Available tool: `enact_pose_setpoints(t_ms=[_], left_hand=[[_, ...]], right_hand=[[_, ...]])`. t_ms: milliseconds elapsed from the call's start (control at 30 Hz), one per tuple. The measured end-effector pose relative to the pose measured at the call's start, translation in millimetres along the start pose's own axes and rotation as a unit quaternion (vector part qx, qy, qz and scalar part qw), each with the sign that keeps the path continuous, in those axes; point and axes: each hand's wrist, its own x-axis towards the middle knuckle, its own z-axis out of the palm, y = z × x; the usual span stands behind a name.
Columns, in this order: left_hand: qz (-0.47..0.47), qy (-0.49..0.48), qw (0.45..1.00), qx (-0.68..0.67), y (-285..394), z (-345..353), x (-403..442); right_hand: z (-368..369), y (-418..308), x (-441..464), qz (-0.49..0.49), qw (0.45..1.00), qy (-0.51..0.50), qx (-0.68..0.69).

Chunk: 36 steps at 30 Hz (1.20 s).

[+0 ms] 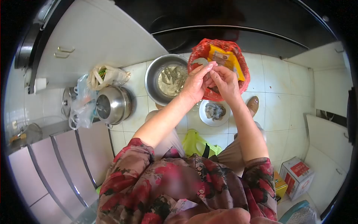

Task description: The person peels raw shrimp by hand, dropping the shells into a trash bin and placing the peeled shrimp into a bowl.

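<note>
My left hand (197,83) and my right hand (225,81) meet over a bin lined with a red plastic bag (244,61). Both are closed, fingertips pinched together on something small that the fingers hide. Inside the bag, a yellow packet (223,56) sticks up behind the hands. Just below the right hand, a white plate (203,118) carries a small heap of grey, wet pieces that look like raw shrimp (214,111). To the left of my hands stands a metal basin (152,87) with water and greyish things in it, too unclear to name.
Further left are a lidded steel pot (113,104), a clear plastic bag (82,110) and a cloth bag with greens (106,77). A green plastic stool (194,140) shows between the legs. Boxes (297,175) stand at lower right, with white cabinets (330,87) along that side.
</note>
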Motion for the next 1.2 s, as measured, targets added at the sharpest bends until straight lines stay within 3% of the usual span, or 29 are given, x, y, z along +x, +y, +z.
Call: enact_pose_setpoints(t_ms=[100,233,367,433,500,533,567,633,667,700,767,833,867,900,933,1000,1200], left_hand=[[-0.002,-0.031,0.998,0.059,-10.4,2.2,3.2],[-0.005,-0.09,0.986,0.139,-1.2,8.0,14.9],[-0.03,-0.053,0.99,0.125,13.5,4.8,24.4],[0.028,0.01,0.995,0.098,20.8,0.3,28.0],[0.081,0.009,0.99,0.119,26.2,-3.7,33.5],[0.151,-0.067,0.948,0.271,29.4,-7.3,35.4],[0.215,-0.142,0.874,0.413,31.0,-10.4,36.4],[0.163,-0.153,0.893,0.39,33.3,-9.8,31.0],[0.09,-0.165,0.91,0.371,36.5,-9.2,29.1],[0.016,-0.177,0.92,0.35,38.3,-8.9,27.5],[0.019,-0.17,0.93,0.326,38.2,-9.5,26.8],[0.021,-0.162,0.939,0.302,37.0,-9.7,26.8],[0.021,-0.146,0.942,0.301,36.0,-9.7,26.9],[0.022,-0.129,0.945,0.301,34.8,-9.6,26.9],[0.02,-0.129,0.945,0.301,33.5,-9.3,26.5],[-0.015,-0.082,0.947,0.311,30.4,-8.2,25.4],[-0.014,-0.077,0.918,0.389,26.2,-6.4,23.9]], right_hand=[[-13.3,1.0,-4.7,0.036,0.999,0.027,0.02],[-30.8,2.2,-0.7,0.09,0.982,0.068,0.148],[-44.1,-5.3,8.2,0.107,0.958,0.08,0.254],[-43.3,-9.4,9.5,0.126,0.957,0.085,0.249],[-44.5,-6.6,10.8,0.127,0.963,0.055,0.229],[-44.5,-6.0,10.7,0.125,0.97,0.028,0.209],[-43.1,-5.8,10.4,0.127,0.97,0.028,0.207],[-39.6,-6.9,8.8,0.143,0.974,0.032,0.17],[-38.2,-7.5,7.8,0.146,0.974,0.033,0.17],[-36.5,-8.5,6.9,0.131,0.984,0.027,0.116],[-31.2,-13.3,6.0,0.115,0.991,0.022,0.062],[-25.9,-18.9,5.2,0.063,0.992,0.03,-0.108],[-26.5,-17.6,6.0,0.064,0.992,0.031,-0.108],[-27.3,-15.2,7.5,-0.065,0.966,0.022,-0.248],[-27.8,-12.8,7.9,-0.191,0.905,0.012,-0.38],[-25.6,-8.0,5.8,-0.189,0.896,0.014,-0.401],[-29.2,-3.2,2.9,-0.121,0.837,-0.03,-0.533]])
